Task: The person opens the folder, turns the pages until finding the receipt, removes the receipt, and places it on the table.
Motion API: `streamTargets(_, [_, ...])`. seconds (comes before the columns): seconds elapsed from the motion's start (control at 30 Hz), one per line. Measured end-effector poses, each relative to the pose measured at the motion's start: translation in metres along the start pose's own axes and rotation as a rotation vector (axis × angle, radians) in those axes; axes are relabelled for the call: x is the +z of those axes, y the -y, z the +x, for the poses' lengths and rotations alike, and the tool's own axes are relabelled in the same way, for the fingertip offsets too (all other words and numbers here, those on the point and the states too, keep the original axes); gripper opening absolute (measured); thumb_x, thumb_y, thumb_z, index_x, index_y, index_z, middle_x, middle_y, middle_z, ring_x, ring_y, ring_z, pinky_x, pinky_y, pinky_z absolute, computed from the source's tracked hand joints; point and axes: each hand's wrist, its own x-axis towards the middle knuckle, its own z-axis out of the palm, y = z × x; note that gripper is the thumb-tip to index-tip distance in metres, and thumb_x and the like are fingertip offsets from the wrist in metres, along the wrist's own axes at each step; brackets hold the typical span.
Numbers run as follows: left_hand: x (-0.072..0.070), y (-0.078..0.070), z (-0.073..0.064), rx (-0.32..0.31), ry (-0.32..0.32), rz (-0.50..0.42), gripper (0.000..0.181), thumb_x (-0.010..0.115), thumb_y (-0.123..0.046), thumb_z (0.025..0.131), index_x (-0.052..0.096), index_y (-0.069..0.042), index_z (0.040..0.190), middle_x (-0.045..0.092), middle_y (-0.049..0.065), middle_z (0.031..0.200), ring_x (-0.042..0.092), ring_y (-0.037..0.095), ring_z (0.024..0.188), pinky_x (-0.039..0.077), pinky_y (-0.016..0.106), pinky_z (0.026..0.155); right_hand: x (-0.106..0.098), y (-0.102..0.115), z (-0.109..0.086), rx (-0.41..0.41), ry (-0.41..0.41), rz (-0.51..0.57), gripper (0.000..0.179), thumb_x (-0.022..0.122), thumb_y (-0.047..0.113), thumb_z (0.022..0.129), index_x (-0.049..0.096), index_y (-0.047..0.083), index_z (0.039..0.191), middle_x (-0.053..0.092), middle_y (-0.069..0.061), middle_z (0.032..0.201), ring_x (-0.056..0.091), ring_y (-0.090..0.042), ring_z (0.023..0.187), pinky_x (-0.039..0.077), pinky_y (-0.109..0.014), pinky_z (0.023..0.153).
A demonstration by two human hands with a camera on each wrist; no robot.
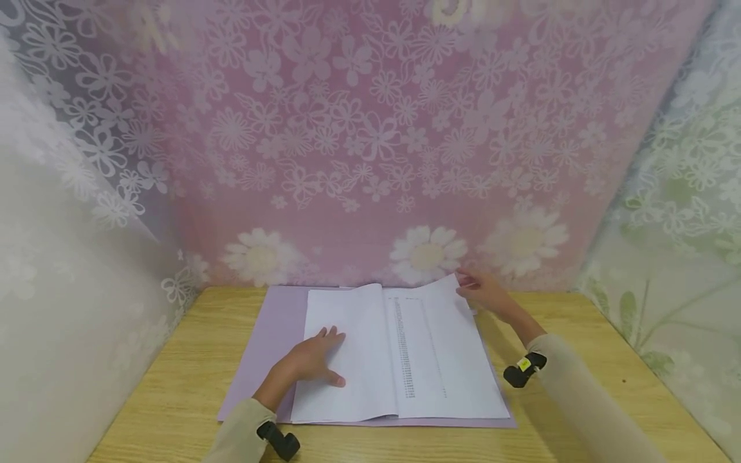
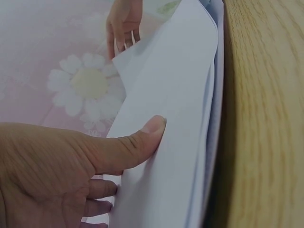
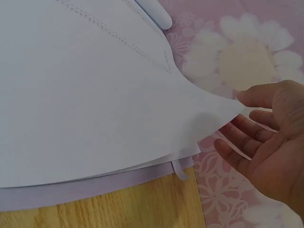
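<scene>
A stack of white paper sheets lies spread open on a light purple folder (image 1: 255,360). The left page (image 1: 341,399) looks blank; the right page (image 1: 463,360) carries columns of small print, too small to read. My left hand (image 1: 312,357) rests on the left page with fingers and thumb spread. In the left wrist view its thumb (image 2: 137,147) lies along the paper. At the far right corner my right hand (image 1: 483,296) pinches the top printed sheet. The right wrist view shows this sheet's corner (image 3: 223,107) lifted between thumb and fingers, above the sheets below.
Under the folder is a wood-grain table (image 1: 173,360). A pink floral backdrop (image 1: 376,161) rises right behind it, with pale floral sheets at both sides. A small purple tab (image 3: 179,170) sticks out at the folder's edge. Each sleeve bears a black wrist camera (image 1: 523,370).
</scene>
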Motion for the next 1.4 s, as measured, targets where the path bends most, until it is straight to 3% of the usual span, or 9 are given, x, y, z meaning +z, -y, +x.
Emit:
streamTargets(0.23, [0.002, 0.003, 0.001, 0.001, -0.009, -0.006, 0.096, 0.091, -0.033, 0.075, 0.044, -0.006, 0.154, 0.031, 0.019, 0.166, 0.024, 0.041, 0.155, 0.030, 0.063, 0.120, -0.017, 0.003, -0.016, -0.007, 0.228, 0.218, 0.054, 0.047, 0.011, 0.108, 0.030, -0.010, 0.155, 0.051, -0.037, 0.143, 0.069, -0.038, 0.115, 0.059, -0.046, 0.093])
streamTargets(0.37, [0.003, 0.003, 0.001, 0.004, -0.008, -0.015, 0.097, 0.091, -0.034, 0.074, 0.044, -0.006, 0.154, 0.030, 0.018, 0.166, 0.023, 0.040, 0.156, 0.029, 0.063, 0.121, -0.022, 0.005, -0.034, 0.006, 0.344, 0.232, 0.057, 0.048, 0.008, 0.107, 0.025, -0.006, 0.158, 0.050, -0.037, 0.143, 0.070, -0.024, 0.112, 0.061, -0.037, 0.090])
streamTargets(0.53, [0.003, 0.005, 0.001, 0.009, -0.004, -0.016, 0.097, 0.091, -0.035, 0.075, 0.043, -0.006, 0.155, 0.029, 0.018, 0.166, 0.022, 0.040, 0.156, 0.028, 0.062, 0.121, -0.018, 0.003, -0.058, 0.038, 0.473, 0.225, 0.078, 0.062, 0.010, 0.101, 0.015, 0.007, 0.164, 0.027, -0.037, 0.160, 0.046, -0.049, 0.140, 0.058, -0.033, 0.095])
streamTargets(0.67, [0.003, 0.007, 0.000, 0.008, 0.001, -0.019, 0.097, 0.091, -0.035, 0.075, 0.043, -0.006, 0.155, 0.030, 0.018, 0.166, 0.022, 0.041, 0.156, 0.028, 0.063, 0.121, -0.006, -0.004, -0.070, 0.053, 0.568, 0.318, 0.092, 0.064, 0.006, 0.098, 0.000, 0.009, 0.164, 0.006, -0.038, 0.164, 0.021, -0.064, 0.146, 0.053, -0.028, 0.102])
streamTargets(0.8, [0.003, 0.007, 0.001, 0.012, -0.005, -0.005, 0.098, 0.090, -0.037, 0.075, 0.043, -0.006, 0.155, 0.029, 0.019, 0.166, 0.023, 0.041, 0.155, 0.029, 0.064, 0.120, 0.009, -0.004, -0.074, 0.043, 0.596, 0.388, 0.100, 0.066, 0.003, 0.094, -0.005, 0.010, 0.164, 0.000, -0.040, 0.164, 0.021, -0.061, 0.147, 0.050, -0.024, 0.102])
streamTargets(1.03, [0.003, 0.004, 0.004, 0.015, 0.001, 0.007, 0.099, 0.090, -0.038, 0.075, 0.042, -0.007, 0.156, 0.028, 0.018, 0.167, 0.023, 0.040, 0.156, 0.030, 0.064, 0.120, 0.036, 0.003, -0.064, -0.079, 0.615, 0.482, 0.116, 0.075, 0.001, 0.086, -0.006, 0.022, 0.165, 0.011, -0.026, 0.168, 0.049, -0.015, 0.140, 0.054, -0.038, 0.104])
streamTargets(1.2, [0.003, 0.002, 0.004, 0.023, -0.001, 0.011, 0.098, 0.089, -0.038, 0.076, 0.042, -0.006, 0.155, 0.029, 0.018, 0.167, 0.023, 0.040, 0.156, 0.030, 0.064, 0.120, 0.050, 0.013, -0.056, -0.155, 0.584, 0.476, 0.123, 0.083, 0.008, 0.082, -0.005, 0.031, 0.165, 0.006, -0.015, 0.171, 0.035, -0.027, 0.150, 0.051, -0.037, 0.107])
streamTargets(1.3, [0.002, 0.002, 0.004, 0.019, 0.002, 0.000, 0.098, 0.090, -0.037, 0.075, 0.042, -0.006, 0.155, 0.029, 0.018, 0.166, 0.023, 0.041, 0.156, 0.029, 0.064, 0.120, 0.054, 0.020, -0.055, -0.118, 0.565, 0.449, 0.124, 0.084, 0.013, 0.082, -0.006, 0.033, 0.164, 0.003, -0.014, 0.172, 0.024, -0.040, 0.155, 0.046, -0.033, 0.113])
streamTargets(1.4, [0.001, 0.002, 0.003, 0.012, 0.011, -0.005, 0.097, 0.089, -0.038, 0.077, 0.042, -0.007, 0.155, 0.029, 0.018, 0.167, 0.023, 0.040, 0.156, 0.030, 0.064, 0.120, 0.056, 0.026, -0.056, -0.061, 0.544, 0.403, 0.124, 0.083, 0.015, 0.082, -0.007, 0.030, 0.165, 0.000, -0.016, 0.172, 0.017, -0.049, 0.155, 0.038, -0.044, 0.120])
